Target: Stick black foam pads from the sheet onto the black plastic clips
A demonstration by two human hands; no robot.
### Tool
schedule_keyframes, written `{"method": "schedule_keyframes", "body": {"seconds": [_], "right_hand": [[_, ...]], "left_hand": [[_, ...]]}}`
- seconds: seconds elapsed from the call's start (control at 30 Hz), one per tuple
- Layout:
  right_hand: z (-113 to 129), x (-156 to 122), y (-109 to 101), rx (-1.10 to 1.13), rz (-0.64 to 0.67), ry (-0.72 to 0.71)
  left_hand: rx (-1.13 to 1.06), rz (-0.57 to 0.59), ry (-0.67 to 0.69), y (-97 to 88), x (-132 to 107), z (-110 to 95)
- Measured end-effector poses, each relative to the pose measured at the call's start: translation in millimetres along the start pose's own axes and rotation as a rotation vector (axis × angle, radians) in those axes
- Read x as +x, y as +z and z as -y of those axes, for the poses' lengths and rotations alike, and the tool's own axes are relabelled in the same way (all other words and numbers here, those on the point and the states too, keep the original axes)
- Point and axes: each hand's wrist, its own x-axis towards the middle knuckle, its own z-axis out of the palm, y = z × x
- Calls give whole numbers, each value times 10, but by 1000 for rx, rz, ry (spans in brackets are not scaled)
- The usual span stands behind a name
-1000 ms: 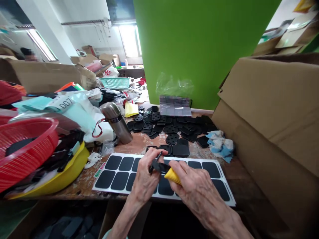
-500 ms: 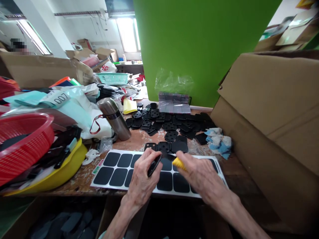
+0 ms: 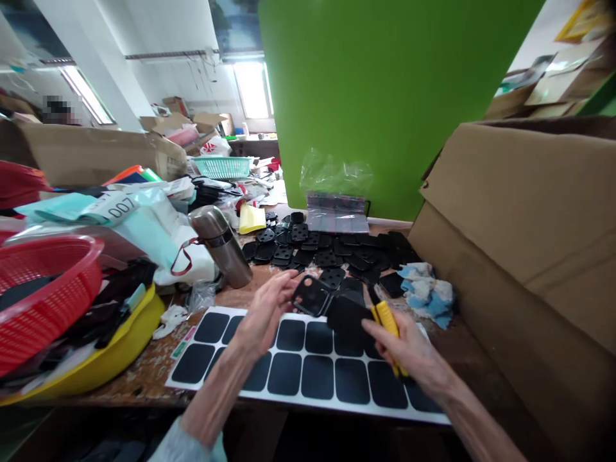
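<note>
A white-backed sheet (image 3: 308, 405) of rounded black pads lies on the workbench under both hands. My left hand (image 3: 267, 313) grips, by its fingertips, a black perforated pad (image 3: 312, 295) above the sheet's far edge. A solid black rounded pad (image 3: 347, 317) adjoins it, apparently joined, next to my right hand's tool. My right hand (image 3: 411, 350) is closed around yellow-handled snips (image 3: 387, 330), whose black tips point away from me. Part of the snips is hidden by my fingers.
A heap of black perforated pads (image 3: 327, 247) covers the bench beyond the sheet. A steel thermos (image 3: 221, 247) stands left of it. Further left are a red basket (image 3: 48, 282) and a yellow tray (image 3: 139, 327). Blue-white rags (image 3: 428, 298) and a cardboard box (image 3: 510, 256) lie to the right.
My hands have moved apart. The left hand has lifted the black pads from the bench, and the slim black item it held is gone. The yellow snips have swung upright in my right hand.
</note>
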Motion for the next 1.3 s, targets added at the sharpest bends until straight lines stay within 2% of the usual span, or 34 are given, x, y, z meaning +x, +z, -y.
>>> {"method": "schedule_keyframes", "body": {"seconds": [0.1,0.17,0.23,0.3,0.47,0.57,0.73,0.87,1.1,1.3], "right_hand": [[-61,305,-289,-255,-67,-123],[-103,487,-401,-429,-70,-200],[-148,613,-450,-520,-38,-238],[-186,677,-468,-547,17,-240],[-207,674,-511,-642,79,-223],[-206,670,-518,-695,71,-208],[-312,767,-440,-766,54,-205],[-418,833,-365,-801,33,-262],[-485,825,-375,-855,-34,-329],[-572,846,-359,-862,-81,-354]], "left_hand": [[309,-65,10,-156,526,147],[471,-62,18,-145,815,245],[617,-19,46,-22,1000,316],[731,39,78,182,1084,350],[929,71,89,713,1102,304],[1000,84,76,863,1120,259],[1054,151,48,828,1163,264],[1044,143,13,784,1160,309],[916,120,-81,845,1215,368],[834,99,-165,900,1108,297]]}}
